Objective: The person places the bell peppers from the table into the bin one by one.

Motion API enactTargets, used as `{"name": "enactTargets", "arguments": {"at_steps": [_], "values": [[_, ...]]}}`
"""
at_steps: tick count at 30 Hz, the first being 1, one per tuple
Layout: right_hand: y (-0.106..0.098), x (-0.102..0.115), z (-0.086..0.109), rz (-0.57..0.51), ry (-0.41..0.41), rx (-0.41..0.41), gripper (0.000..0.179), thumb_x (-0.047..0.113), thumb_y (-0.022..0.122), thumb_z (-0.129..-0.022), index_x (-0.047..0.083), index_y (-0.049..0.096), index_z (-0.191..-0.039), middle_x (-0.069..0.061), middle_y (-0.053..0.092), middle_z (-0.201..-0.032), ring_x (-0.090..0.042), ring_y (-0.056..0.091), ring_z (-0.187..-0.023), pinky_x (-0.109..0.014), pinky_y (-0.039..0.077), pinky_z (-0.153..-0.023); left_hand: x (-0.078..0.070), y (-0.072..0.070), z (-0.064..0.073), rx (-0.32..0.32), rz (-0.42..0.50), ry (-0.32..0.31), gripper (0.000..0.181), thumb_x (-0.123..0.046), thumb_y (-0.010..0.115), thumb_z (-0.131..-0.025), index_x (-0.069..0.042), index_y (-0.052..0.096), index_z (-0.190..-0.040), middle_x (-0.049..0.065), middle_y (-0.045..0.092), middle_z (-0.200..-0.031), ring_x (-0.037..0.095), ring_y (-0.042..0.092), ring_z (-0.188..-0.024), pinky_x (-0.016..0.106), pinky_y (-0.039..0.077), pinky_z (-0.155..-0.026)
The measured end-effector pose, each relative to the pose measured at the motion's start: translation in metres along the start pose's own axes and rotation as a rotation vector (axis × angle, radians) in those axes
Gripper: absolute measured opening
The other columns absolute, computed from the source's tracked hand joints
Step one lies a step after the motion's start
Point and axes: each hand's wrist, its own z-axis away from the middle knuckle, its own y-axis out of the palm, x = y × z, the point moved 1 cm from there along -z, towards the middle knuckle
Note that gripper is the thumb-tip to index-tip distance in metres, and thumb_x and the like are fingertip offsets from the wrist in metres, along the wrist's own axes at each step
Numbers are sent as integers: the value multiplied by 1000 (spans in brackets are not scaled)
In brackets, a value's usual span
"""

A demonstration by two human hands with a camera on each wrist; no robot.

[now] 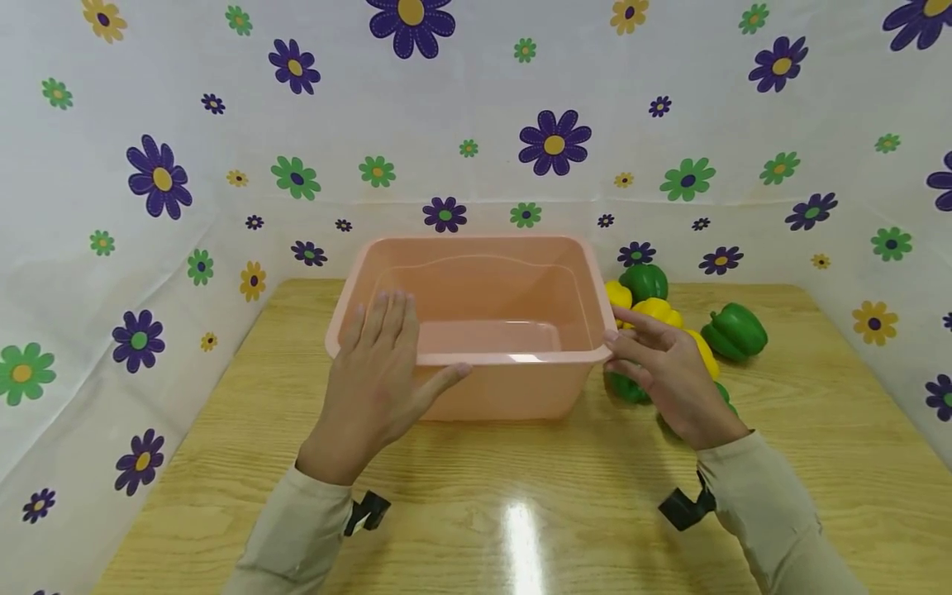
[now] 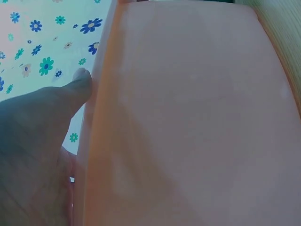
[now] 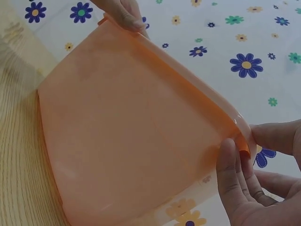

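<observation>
A pink plastic tub (image 1: pixel 506 390) stands on the wooden table, and I see nothing inside it. My left hand (image 1: pixel 372 380) lies across its front rim near the left corner, fingers straight and pointing over the inside, thumb spread along the rim. In the left wrist view, that thumb touches the rim beside the front wall (image 2: pixel 197 108). My right hand (image 1: pixel 665 376) pinches the rim at the front right corner. The right wrist view shows its fingers (image 3: pixel 229 174) bent about that corner. Behind and beside it lie green and yellow bell peppers (image 1: pixel 658 312), partly hidden by the hand and tub.
One green bell pepper (image 1: pixel 735 332) lies apart, to the right of the others. White cloth (image 1: pixel 476 99) with a flower print rises behind the wooden table (image 1: pixel 446 504) and along both sides. Black wrist mounts (image 1: pixel 687 508) hang at both cuffs.
</observation>
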Motion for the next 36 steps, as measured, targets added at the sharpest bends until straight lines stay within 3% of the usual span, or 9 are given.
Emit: {"name": "enactTargets", "arguments": {"at_steps": [7, 19, 26, 36], "values": [[0, -1, -1, -19, -3, -6, 64, 17, 71, -97, 0, 43, -152, -11, 66, -113, -16, 66, -93, -27, 57, -88, 1, 1, -4, -25, -29, 25, 109, -80, 43, -90, 9, 34, -153, 24, 26, -162, 38, 17, -153, 53, 7, -124], [-2, -2, -3, -5, -14, -9, 60, 18, 70, -98, 0, 45, -150, -8, 71, -107, -15, 68, -87, -28, 59, -84, 10, 5, -5, -30, -55, 59, 111, -81, 43, -90, 10, 33, -153, 26, 29, -160, 37, 21, -152, 53, 7, -124], [-2, -3, -2, -8, -23, -15, 61, 17, 69, -99, 0, 43, -151, -7, 71, -113, -14, 68, -84, -28, 59, -82, 9, 3, -6, -8, -54, 79, 108, -79, 44, -91, 8, 31, -154, 25, 28, -161, 37, 21, -152, 53, 8, -124], [-3, -4, -1, 8, -6, -31, 62, 21, 70, -98, 3, 43, -151, -7, 71, -116, -14, 68, -83, -29, 59, -81, 9, 4, -8, -23, -56, 115, 108, -78, 50, -90, 7, 33, -154, 23, 34, -159, 37, 28, -150, 53, 13, -123]]}}
